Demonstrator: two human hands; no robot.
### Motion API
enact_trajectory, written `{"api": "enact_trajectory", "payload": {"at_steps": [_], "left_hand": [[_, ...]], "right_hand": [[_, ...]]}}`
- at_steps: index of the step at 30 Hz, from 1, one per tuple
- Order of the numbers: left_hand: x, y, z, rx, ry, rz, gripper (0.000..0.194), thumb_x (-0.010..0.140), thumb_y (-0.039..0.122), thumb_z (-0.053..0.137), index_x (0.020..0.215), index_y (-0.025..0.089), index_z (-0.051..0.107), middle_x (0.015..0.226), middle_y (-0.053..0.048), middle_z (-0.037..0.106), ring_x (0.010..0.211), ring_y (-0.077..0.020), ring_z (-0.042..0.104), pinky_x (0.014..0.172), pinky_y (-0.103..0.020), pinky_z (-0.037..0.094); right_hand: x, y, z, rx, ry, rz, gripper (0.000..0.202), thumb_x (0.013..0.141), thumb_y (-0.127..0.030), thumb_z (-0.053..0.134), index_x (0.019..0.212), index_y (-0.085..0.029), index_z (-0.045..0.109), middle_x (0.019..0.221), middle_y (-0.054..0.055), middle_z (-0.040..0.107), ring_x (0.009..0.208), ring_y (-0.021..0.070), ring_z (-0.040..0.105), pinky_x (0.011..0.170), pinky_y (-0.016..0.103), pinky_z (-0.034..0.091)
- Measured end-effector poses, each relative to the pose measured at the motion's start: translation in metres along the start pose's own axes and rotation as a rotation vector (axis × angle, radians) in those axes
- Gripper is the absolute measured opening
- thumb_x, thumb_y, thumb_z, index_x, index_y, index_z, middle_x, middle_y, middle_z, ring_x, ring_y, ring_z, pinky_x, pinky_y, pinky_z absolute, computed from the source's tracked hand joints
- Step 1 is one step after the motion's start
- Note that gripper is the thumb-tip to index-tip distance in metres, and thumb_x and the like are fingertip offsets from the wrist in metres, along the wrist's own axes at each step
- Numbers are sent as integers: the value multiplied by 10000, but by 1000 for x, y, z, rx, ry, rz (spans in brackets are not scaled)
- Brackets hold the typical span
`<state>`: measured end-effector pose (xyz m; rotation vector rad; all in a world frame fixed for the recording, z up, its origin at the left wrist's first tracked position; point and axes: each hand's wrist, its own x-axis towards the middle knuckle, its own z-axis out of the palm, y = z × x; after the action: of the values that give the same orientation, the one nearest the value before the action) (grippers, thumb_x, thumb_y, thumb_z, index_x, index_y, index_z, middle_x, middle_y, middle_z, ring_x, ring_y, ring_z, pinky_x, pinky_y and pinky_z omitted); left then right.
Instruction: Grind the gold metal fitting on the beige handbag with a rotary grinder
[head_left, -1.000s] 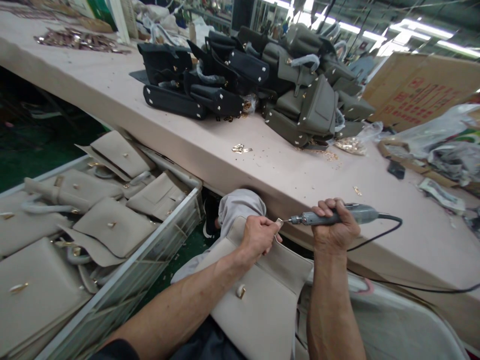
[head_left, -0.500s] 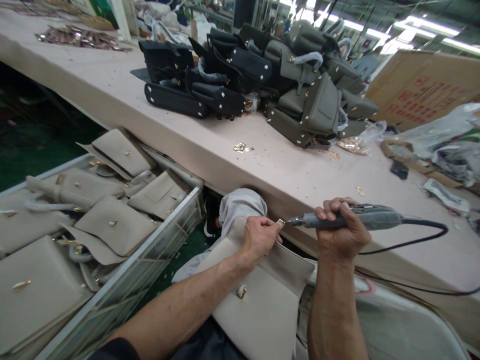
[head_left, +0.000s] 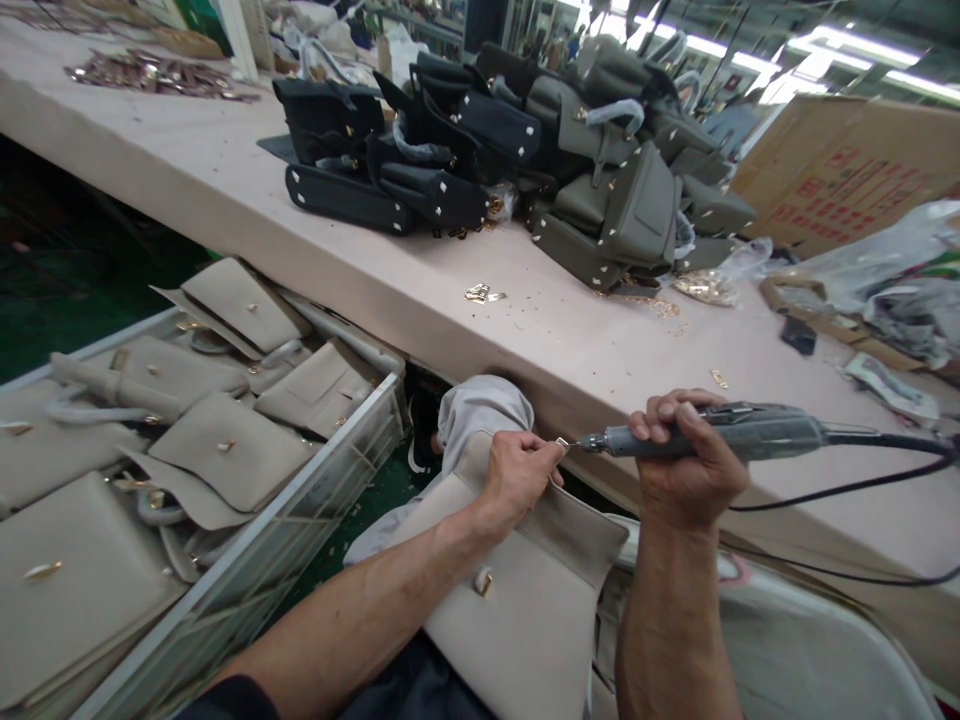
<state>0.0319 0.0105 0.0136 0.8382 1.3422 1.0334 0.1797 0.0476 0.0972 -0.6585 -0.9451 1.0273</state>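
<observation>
A beige handbag (head_left: 517,600) lies across my lap, its flap raised and a gold turn-lock (head_left: 484,581) on its front. My left hand (head_left: 519,475) pinches the flap's edge, where a small gold metal fitting (head_left: 561,445) sticks out past the fingertips. Wrapped around a grey electric screwdriver (head_left: 742,432), my right hand (head_left: 686,455) holds the tool roughly level. Its thin bit points left at the fitting; whether the tip touches it I cannot tell. A black cable runs from the screwdriver's rear to the right.
At the left a plastic crate (head_left: 285,520) holds several beige handbags. Black bags (head_left: 345,195) and olive bags (head_left: 637,215) are piled on the table (head_left: 420,290), near loose gold fittings (head_left: 482,293). A cardboard box (head_left: 847,175) and plastic bags are at the right.
The screwdriver has shifted slightly right with my right hand, and its bit sits a little farther from the fitting. The cable has swung outward. My left hand stays on the flap.
</observation>
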Motion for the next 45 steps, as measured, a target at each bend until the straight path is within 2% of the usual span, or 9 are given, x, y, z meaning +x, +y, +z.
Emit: {"api": "enact_trajectory", "payload": {"at_steps": [4, 10, 15, 26, 30, 36, 45], "left_hand": [[0, 3, -1, -10, -18, -5, 283, 840, 278, 657, 602, 132, 706, 497, -26, 634, 304, -69, 377, 311, -204, 224], [-1, 6, -3, -65, -73, -11, 345, 874, 328, 667, 586, 138, 679, 427, 1, 550, 287, -74, 361, 305, -213, 209], [-2, 5, -4, -69, -70, -11, 349, 870, 334, 666, 576, 146, 668, 439, 1, 559, 294, -69, 355, 306, -209, 213], [2, -9, -3, -26, -56, 43, 387, 864, 437, 673, 621, 139, 712, 504, -27, 625, 337, -59, 358, 360, -219, 204], [2, -8, -3, -32, -45, 66, 364, 852, 419, 679, 623, 140, 722, 511, -25, 624, 362, -55, 364, 380, -210, 209], [0, -3, -3, -10, -53, 42, 376, 856, 391, 663, 579, 141, 710, 384, 17, 465, 340, -65, 339, 375, -215, 193], [-2, 3, -4, -12, -48, 18, 324, 835, 338, 668, 584, 139, 719, 403, 16, 493, 342, -63, 360, 376, -207, 219]], "right_hand": [[-1, -2, 5, -46, 6, -18, 194, 737, -199, 787, 851, -172, 633, 725, -6, 543, 562, 96, 475, 530, 240, 436], [-2, -5, 8, -65, 9, -20, 182, 734, -184, 774, 863, -174, 646, 719, -8, 556, 565, 94, 478, 533, 241, 442], [-3, -7, 11, -70, 21, -31, 195, 723, -198, 789, 839, -163, 636, 714, -2, 552, 553, 97, 482, 523, 246, 435], [-6, -11, 17, -94, 14, -54, 192, 729, -198, 774, 849, -155, 630, 716, 9, 563, 539, 100, 485, 523, 254, 432], [-6, -12, 16, -86, 10, -51, 169, 738, -175, 756, 856, -162, 636, 716, 7, 568, 545, 101, 487, 530, 254, 438], [-5, -12, 17, -78, 15, -54, 179, 731, -191, 765, 855, -176, 636, 720, -6, 559, 546, 92, 482, 519, 244, 450], [-5, -10, 20, -87, 12, -57, 200, 726, -192, 780, 842, -158, 619, 721, 3, 558, 537, 99, 495, 516, 253, 444]]}}
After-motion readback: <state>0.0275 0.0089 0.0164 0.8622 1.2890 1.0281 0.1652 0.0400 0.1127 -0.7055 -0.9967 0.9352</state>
